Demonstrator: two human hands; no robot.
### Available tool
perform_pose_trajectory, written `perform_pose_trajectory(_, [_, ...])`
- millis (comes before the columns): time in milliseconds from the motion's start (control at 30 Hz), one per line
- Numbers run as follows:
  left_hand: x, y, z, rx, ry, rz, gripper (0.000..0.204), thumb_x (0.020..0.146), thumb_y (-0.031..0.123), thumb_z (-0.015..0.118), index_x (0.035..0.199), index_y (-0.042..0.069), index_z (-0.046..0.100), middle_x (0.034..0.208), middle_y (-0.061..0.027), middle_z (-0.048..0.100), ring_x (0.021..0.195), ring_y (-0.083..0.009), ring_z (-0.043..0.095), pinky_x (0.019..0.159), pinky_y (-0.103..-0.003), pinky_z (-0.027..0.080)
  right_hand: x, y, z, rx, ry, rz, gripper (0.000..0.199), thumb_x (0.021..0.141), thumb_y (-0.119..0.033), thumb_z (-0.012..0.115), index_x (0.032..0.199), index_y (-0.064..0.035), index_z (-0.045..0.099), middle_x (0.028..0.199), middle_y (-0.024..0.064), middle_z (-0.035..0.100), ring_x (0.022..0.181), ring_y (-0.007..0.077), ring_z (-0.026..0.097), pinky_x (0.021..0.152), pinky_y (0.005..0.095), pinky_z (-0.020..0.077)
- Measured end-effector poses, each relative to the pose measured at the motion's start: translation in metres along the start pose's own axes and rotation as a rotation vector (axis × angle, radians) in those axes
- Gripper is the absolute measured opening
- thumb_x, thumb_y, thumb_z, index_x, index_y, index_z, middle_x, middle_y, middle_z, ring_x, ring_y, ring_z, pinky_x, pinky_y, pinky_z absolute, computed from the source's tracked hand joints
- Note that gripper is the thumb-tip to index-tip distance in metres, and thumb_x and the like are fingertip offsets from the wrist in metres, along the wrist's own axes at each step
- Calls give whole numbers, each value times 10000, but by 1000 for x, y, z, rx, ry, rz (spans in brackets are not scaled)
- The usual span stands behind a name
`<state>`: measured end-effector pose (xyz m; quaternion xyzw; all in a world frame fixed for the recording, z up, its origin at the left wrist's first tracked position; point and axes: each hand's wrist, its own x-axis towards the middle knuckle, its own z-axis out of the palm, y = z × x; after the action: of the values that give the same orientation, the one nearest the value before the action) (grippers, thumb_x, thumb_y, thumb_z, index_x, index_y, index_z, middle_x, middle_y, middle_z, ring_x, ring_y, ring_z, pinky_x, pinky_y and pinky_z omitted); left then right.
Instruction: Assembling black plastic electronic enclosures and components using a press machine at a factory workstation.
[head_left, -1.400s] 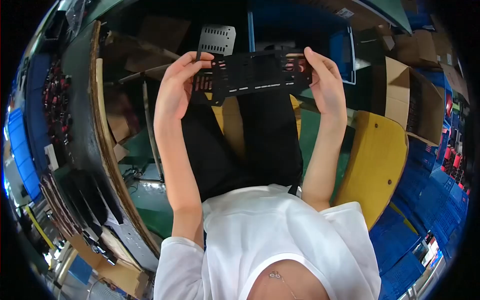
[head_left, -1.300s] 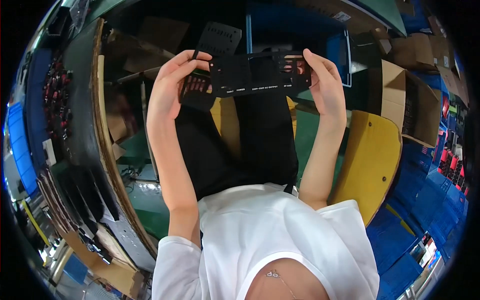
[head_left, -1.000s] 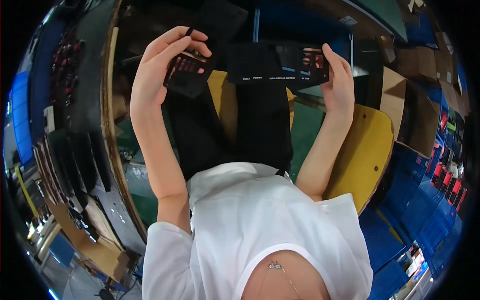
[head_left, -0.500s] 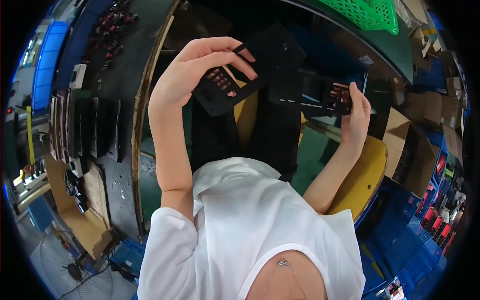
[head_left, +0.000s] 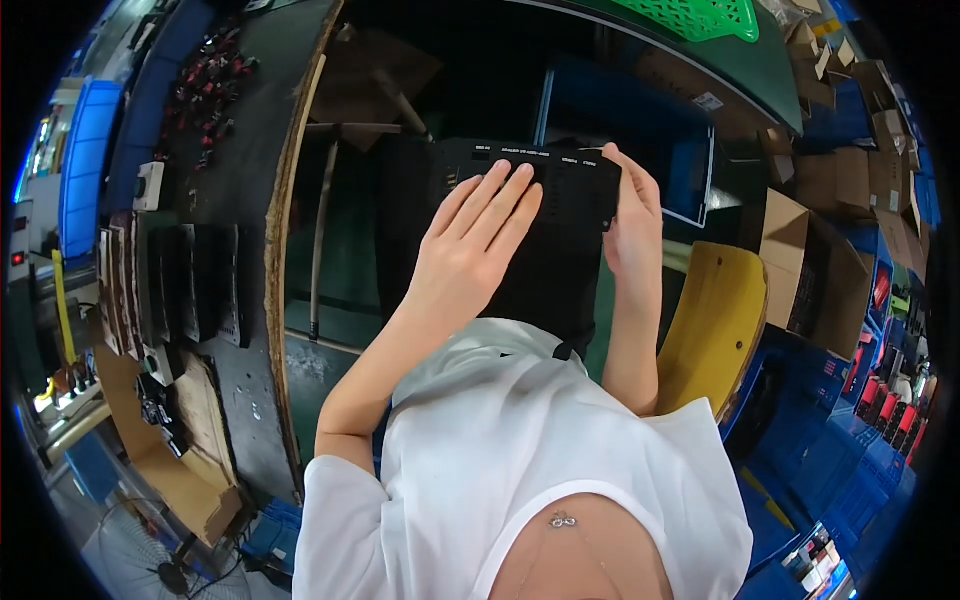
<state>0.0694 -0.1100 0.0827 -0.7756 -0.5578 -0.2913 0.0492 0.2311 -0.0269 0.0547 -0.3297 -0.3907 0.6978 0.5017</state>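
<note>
Panel (head_left: 585,195): black, with cut-outs; held over the lap, toward 12 to 1 o'clock of the view's centre.
Left hand (head_left: 468,250): near 12; fingers nearly straight, laid across the panel's face, not gripping it.
Right hand (head_left: 635,215): at 2; closed on the panel's right end, thumb at the edge; fingers behind hidden.
Handling (judgement): right hand should bear the weight; left fingers best kept flat, with light, even pressure, clear of cut-out edges; sheet looks thin, may flex.
Lettering (head_left: 540,154): small, white, along the panel's far edge; appears inverted to the wearer.
Sticker (head_left: 709,101): white, on a carton (head_left: 665,75) at 1; too small to read.
Brands: none made out on the panel.
Surroundings: bench (head_left: 262,175) at 10; blue crate (head_left: 709,180) at 1; yellow chair (head_left: 718,310) at 3.
</note>
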Motion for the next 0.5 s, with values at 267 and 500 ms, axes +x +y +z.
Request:
perform_pose_trajectory(267, [-4, -4, -11, -71, 234, 9, 215, 684, -45, 581, 873, 15, 666, 997, -96, 617, 1011, -257, 565, 848, -345, 445, 6, -7, 21, 28, -70, 40, 304, 939, -267, 452, 922, -19, 625, 820, 53, 648, 706, 92, 611, 627, 193, 486])
perform_pose_trajectory(500, [-16, -20, -25, 208, 524, 22, 266, 563, 114, 771, 806, 194, 696, 842, 22, 419, 871, -152, 386, 752, -312, 323, 11, -12, 32, -125, -14, 22, 309, 937, -285, 453, 943, -18, 608, 839, 65, 646, 720, 114, 616, 621, 233, 501])
